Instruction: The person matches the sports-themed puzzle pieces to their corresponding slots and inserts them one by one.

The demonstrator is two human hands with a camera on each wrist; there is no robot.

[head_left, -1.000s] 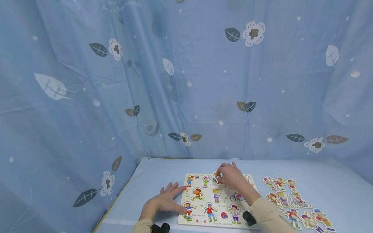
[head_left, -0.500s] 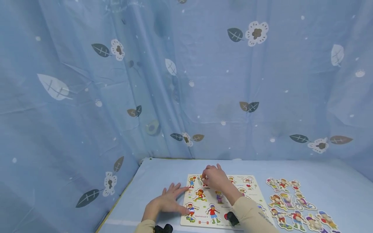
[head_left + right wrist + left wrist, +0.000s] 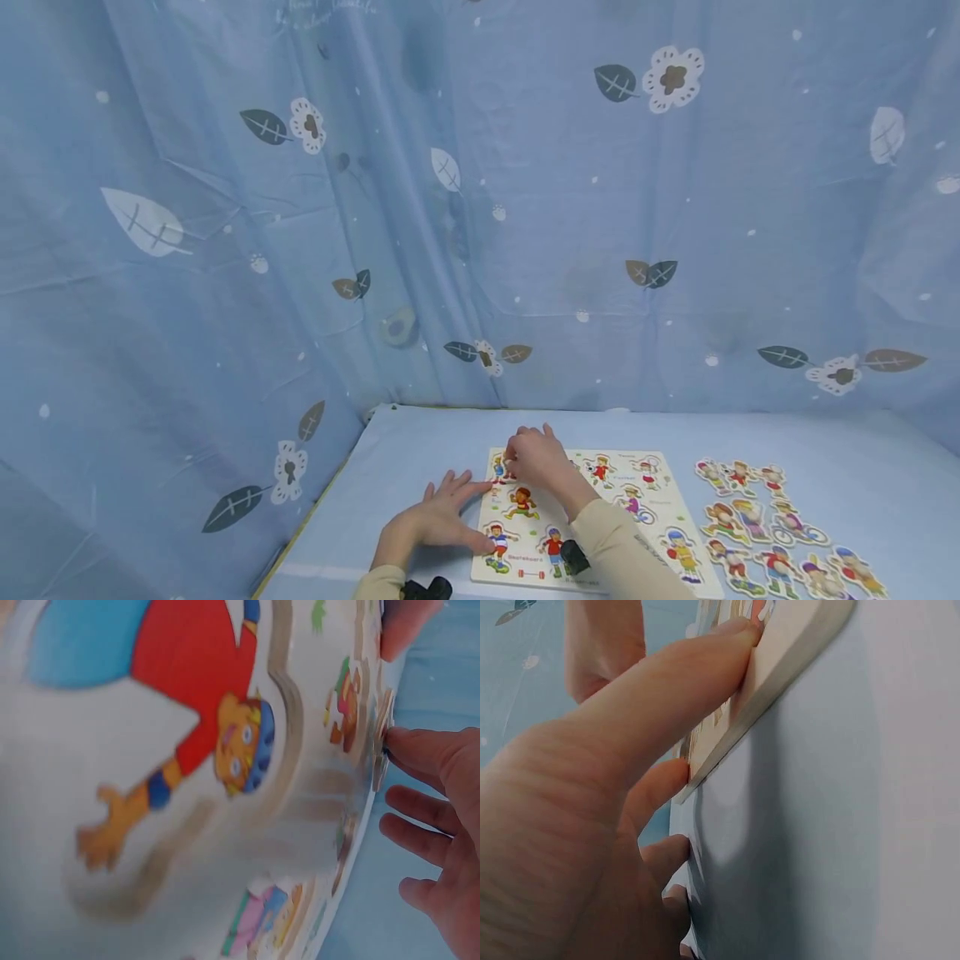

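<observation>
A white puzzle board [image 3: 678, 510] printed with children playing sports lies on the table. My left hand [image 3: 438, 518] is spread at its left side; in the left wrist view the thumb [image 3: 705, 664] presses on the board's edge. Over the upper left of the board, my right hand [image 3: 538, 460] pinches a thin cut-out puzzle piece [image 3: 382, 742], seen nearly edge-on in the right wrist view. The picture on that piece is hidden. Outlined recesses with matching pictures show on the board, including a child in a red shirt and blue headband.
Right of the board lie several loose puzzle pieces [image 3: 798, 527] in rough rows, some with round knobs. The table [image 3: 420, 442] has a pale blue cover. A blue patterned curtain [image 3: 525, 208] hangs behind and at the left.
My right hand has moved left across the top of the board with the piece, toward the upper left corner. The left hand keeps its place at the board's edge. The head view has shifted slightly.
</observation>
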